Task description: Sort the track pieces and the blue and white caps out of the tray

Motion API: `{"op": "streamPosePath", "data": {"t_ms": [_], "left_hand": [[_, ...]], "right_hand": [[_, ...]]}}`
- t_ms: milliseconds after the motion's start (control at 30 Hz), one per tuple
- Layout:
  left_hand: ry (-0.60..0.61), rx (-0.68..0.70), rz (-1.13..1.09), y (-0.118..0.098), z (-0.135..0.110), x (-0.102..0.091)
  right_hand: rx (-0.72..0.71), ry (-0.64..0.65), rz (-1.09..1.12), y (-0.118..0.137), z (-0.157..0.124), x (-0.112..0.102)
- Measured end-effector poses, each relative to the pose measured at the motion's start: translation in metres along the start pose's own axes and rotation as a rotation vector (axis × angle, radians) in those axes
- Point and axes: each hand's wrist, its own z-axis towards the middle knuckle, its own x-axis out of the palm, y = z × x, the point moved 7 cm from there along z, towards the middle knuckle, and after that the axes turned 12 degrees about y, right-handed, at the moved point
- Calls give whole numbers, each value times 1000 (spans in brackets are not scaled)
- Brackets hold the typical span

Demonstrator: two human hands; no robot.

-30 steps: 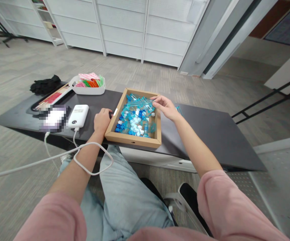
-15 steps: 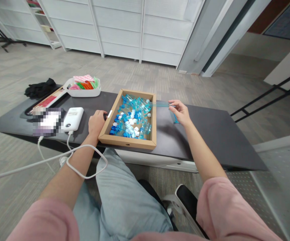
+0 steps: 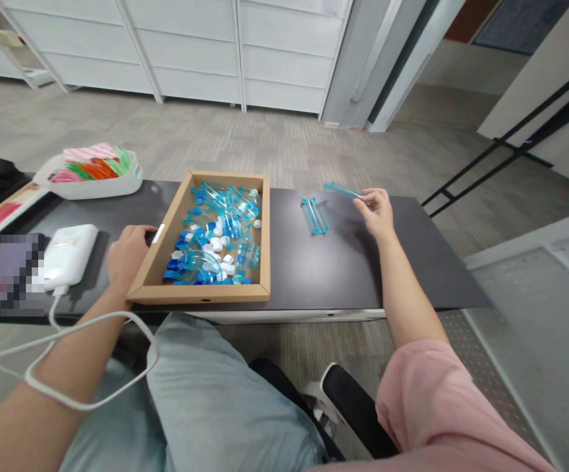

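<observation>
The right hand (image 3: 377, 211) has its grip closed at the fingertips on one clear blue tube (image 3: 342, 190), just above the counter (image 3: 412, 275), right of two tubes (image 3: 314, 215) lying there. The left hand (image 3: 128, 252) rests against the box (image 3: 200, 295); whether its half-curled grip holds anything, I cannot tell.
</observation>
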Motion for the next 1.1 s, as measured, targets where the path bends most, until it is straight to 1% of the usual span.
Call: {"op": "streamPosePath", "data": {"t_ms": [67, 133, 267, 333, 400, 467, 533, 700, 867, 967, 1033, 1100], "left_hand": [[-3, -18, 11, 4, 4, 3], [-1, -36, 18, 8, 6, 4], [18, -64, 42, 12, 6, 5], [34, -73, 49, 11, 4, 5], [54, -85, 60, 10, 3, 4], [64, -89, 71, 8, 2, 3], [73, -92, 79, 6, 2, 2], [78, -111, 91, 5, 3, 0], [80, -98, 73, 6, 3, 2], [50, -95, 65, 9, 3, 3], [34, -88, 59, 10, 3, 4], [36, -86, 59, 10, 4, 5]], "right_hand": [[23, 53, -41, -10, -1, 0], [31, 151, -79, -14, -2, 5], [40, 414, -88, -8, -6, 25], [41, 498, -76, -4, -9, 32], [48, 498, -91, -2, -10, 33], [62, 442, -124, -3, -8, 31], [78, 419, -144, -6, -8, 32], [88, 528, -158, -9, -11, 49], [36, 558, -141, 5, -14, 68], [8, 616, -142, 13, -16, 80], [10, 638, -147, 15, -17, 84], [9, 614, -133, 16, -18, 82]]}}
